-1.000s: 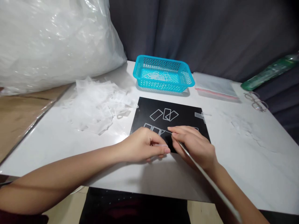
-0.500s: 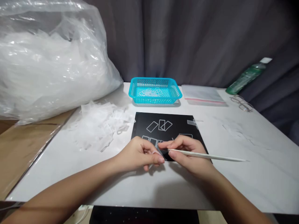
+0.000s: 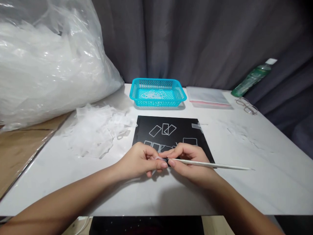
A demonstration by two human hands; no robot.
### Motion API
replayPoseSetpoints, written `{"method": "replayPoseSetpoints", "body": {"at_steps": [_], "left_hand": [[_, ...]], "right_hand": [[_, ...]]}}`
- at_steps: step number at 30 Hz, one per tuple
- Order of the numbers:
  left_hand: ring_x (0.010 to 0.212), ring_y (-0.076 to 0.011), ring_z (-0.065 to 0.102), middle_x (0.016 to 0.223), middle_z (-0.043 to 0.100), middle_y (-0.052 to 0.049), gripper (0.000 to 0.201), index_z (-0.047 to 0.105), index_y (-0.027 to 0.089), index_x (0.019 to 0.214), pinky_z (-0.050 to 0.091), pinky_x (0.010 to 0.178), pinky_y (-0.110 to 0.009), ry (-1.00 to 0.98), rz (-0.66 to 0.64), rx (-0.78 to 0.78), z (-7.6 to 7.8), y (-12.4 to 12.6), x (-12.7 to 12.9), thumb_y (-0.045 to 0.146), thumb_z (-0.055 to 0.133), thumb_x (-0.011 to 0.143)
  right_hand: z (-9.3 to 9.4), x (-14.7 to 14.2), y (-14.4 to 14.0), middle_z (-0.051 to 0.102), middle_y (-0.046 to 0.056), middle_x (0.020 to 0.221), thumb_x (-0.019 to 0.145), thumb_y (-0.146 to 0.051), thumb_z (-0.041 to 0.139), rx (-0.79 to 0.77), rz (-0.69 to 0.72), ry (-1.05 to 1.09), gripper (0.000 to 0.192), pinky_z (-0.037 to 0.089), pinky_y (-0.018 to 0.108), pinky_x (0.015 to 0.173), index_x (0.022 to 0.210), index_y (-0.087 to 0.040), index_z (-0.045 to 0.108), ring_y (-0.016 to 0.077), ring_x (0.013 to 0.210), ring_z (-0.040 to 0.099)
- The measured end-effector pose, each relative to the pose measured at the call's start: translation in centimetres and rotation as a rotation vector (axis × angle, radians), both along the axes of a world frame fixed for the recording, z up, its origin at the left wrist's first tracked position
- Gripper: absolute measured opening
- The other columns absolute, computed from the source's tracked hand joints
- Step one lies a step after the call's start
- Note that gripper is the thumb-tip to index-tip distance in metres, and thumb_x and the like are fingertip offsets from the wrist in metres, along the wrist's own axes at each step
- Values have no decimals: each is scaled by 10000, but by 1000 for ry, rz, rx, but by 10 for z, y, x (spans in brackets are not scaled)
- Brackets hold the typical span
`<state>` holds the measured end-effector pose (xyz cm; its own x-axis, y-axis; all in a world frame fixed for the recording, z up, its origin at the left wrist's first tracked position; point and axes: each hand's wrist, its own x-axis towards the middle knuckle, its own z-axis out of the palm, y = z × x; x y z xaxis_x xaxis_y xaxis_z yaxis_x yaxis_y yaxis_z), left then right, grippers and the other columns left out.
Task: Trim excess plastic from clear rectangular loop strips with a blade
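My left hand (image 3: 143, 162) is closed in a pinch on a small translucent plastic piece (image 3: 158, 158), mostly hidden by the fingers. My right hand (image 3: 192, 161) grips a slim white stick (image 3: 225, 165) with a thin pointed end reaching to the right. The fingertips of both hands nearly meet at the plastic piece, over the near edge of a black mat (image 3: 144, 124). Several thin white rectangular frames (image 3: 162, 129) lie on the mat, two of them overlapping. Other pieces near the hands are partly covered.
Behind the mat stands a blue basket (image 3: 158, 103) with small pale pieces inside. A heap of translucent pieces (image 3: 90, 130) lies left, below a large plastic bag (image 3: 49, 71). Plastic sleeves (image 3: 207, 94), eyeglasses (image 3: 249, 107), a green bottle (image 3: 253, 78) and scattered scraps (image 3: 241, 133) are right.
The right fingertips have moved closer to the left ones, and the stick's near end now meets the plastic piece. The whole view has shifted slightly.
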<state>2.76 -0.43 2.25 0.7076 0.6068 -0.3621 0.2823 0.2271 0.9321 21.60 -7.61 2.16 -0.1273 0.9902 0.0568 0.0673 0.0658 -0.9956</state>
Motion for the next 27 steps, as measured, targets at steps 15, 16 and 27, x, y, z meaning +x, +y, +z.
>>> {"method": "replayPoseSetpoints", "body": {"at_steps": [15, 16, 27], "left_hand": [[385, -23, 532, 550, 659, 18, 193, 680, 110, 616, 380, 370, -86, -43, 17, -17, 0, 0, 2, 241, 785, 712], [386, -23, 533, 555, 662, 17, 190, 680, 111, 618, 381, 369, -87, -47, 17, -20, 0, 0, 2, 238, 785, 712], [395, -25, 535, 600, 684, 7, 179, 696, 119, 642, 380, 366, -92, -53, 9, -19, -2, -1, 2, 254, 774, 731]], "right_hand": [[-3, -1, 1, 770, 60, 975, 784, -162, 687, -17, -19, 15, 58, 585, 294, 718, 763, -204, 652, 192, 864, 737], [-3, -1, 1, 771, 62, 971, 781, -159, 688, -9, -20, 15, 59, 587, 296, 719, 763, -202, 652, 194, 866, 737], [-6, -3, 3, 773, 30, 923, 799, -130, 659, 275, -72, -246, 92, 592, 282, 725, 804, -221, 650, 178, 852, 739]]}}
